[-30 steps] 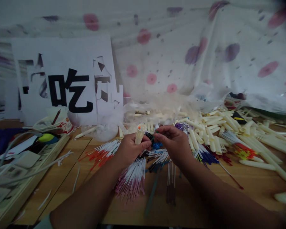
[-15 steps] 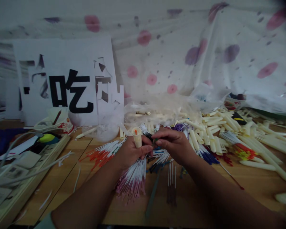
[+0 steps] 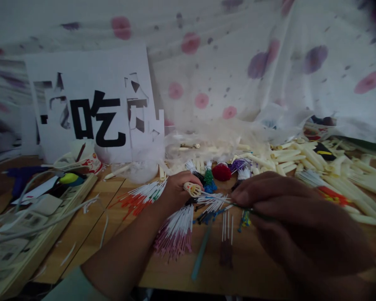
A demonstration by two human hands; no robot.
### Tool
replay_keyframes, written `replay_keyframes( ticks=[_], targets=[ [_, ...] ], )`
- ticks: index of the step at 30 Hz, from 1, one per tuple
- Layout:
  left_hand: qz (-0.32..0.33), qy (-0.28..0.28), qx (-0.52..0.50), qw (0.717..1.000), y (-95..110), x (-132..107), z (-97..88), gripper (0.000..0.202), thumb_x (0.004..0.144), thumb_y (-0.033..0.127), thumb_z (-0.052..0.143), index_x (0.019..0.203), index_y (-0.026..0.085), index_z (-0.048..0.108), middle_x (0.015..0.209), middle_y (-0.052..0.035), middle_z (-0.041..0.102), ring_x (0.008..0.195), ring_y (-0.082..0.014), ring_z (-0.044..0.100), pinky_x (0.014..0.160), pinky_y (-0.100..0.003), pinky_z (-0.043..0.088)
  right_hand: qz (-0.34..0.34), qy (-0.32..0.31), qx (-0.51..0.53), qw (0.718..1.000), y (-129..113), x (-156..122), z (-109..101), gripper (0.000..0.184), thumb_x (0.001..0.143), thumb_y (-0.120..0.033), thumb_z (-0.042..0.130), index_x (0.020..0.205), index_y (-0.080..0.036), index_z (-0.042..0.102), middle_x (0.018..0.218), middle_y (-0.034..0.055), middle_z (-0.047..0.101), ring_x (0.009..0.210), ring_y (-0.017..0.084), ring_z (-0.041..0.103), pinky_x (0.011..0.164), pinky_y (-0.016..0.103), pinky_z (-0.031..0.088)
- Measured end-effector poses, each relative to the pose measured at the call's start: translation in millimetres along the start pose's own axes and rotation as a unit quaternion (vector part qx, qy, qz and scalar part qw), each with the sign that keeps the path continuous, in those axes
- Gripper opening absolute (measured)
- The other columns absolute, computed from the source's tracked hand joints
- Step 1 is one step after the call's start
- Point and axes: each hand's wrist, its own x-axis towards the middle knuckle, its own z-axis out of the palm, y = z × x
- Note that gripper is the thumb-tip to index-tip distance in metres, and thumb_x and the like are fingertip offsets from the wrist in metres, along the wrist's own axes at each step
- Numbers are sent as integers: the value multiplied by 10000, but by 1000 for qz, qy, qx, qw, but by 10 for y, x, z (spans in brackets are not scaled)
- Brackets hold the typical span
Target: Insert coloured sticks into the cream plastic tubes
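My left hand [image 3: 175,190] is closed around a short cream-coloured tube [image 3: 192,190]; its end, turned toward me, has openings and reddish marks. Close to the camera, my right hand [image 3: 301,221] pinches a thin stick [image 3: 217,196], white along the part that reaches to the tube's end and dark green near my fingers. Whether the stick's tip sits inside the tube I cannot tell. Below my left hand lies a fanned bundle of white sticks with pink ends [image 3: 175,236]. An orange-ended bundle [image 3: 141,196] is to its left.
Cream tubes [image 3: 313,156] are heaped at the right. Behind my hands stand green-ended sticks [image 3: 208,175] and a dark red bundle [image 3: 222,172]. A power strip [image 3: 65,217] with cables lies at the left, near a blue glue gun [image 3: 21,177]. Cut-out white boards [image 3: 113,67] lean behind.
My right hand has moved away from my left, right and toward the camera, drawing the stick out into view. The tube has tilted from upright to pointing rightward. The view has shifted slightly.
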Motion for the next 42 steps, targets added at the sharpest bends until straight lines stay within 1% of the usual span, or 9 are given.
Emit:
replay_keyframes(
  ticks=[6,12,16,19,21,24,28,38,42],
  targets=[
    [2,-20,4,1000,66,9,52,114,734,232,594,640,187,640,643,4,571,608,-124,503,629,-249,406,-28,-54,-23,998,125,39,136,268,776,-94,592,970,-279,581,861,43,680,802,165,657,675,298,559],
    [34,-24,7,999,28,-20,49,99,763,209,590,670,194,619,665,22,547,618,-110,477,622,-231,386,-26,-21,-30,999,247,4,315,255,778,-99,597,978,-256,578,857,49,662,782,152,635,665,303,542],
    [58,-38,10,998,48,-26,-34,234,797,419,574,802,191,624,750,1,552,707,-139,504,671,-249,391,-58,-23,-101,993,348,-14,392,196,780,-98,600,934,-217,606,847,52,638,764,147,595,665,307,516],
    [87,-54,8,995,64,-36,-117,470,857,579,382,953,176,604,849,-37,543,806,-170,514,747,-278,393,-68,-24,-143,987,415,-21,389,226,763,-70,608,936,-215,619,862,46,614,775,146,561,664,308,490],
    [94,-46,27,994,66,-42,-153,541,877,600,284,981,169,596,856,-50,536,828,-178,511,769,-287,387,-74,-21,-157,985,445,-18,373,221,753,-61,616,912,-215,617,836,35,595,767,143,542,656,305,476],
    [90,-26,72,993,71,-46,-172,543,880,597,277,940,171,608,834,-54,541,819,-180,501,765,-288,379,-71,-28,-160,984,473,-1,361,185,747,-68,631,873,-202,605,811,29,576,760,139,523,651,304,464],
    [105,5,128,986,84,-49,-170,529,880,584,301,885,165,623,798,-53,534,807,-182,487,756,-293,366,-39,-32,-142,989,493,18,386,136,745,-79,636,825,-184,600,812,30,567,768,137,525,660,303,464],
    [134,109,232,957,53,-50,-154,501,867,571,368,863,148,636,769,-53,494,751,-181,473,677,-308,383,103,27,-84,991,541,-53,510,85,776,-108,599,791,-179,644,853,41,562,827,137,553,727,306,471],
    [140,120,260,948,60,-47,-151,515,866,580,354,854,149,635,759,-54,498,743,-183,473,675,-315,389,140,27,-44,989,538,-61,536,85,795,-137,584,794,-187,653,890,49,569,875,154,555,785,347,464]
  ],
)
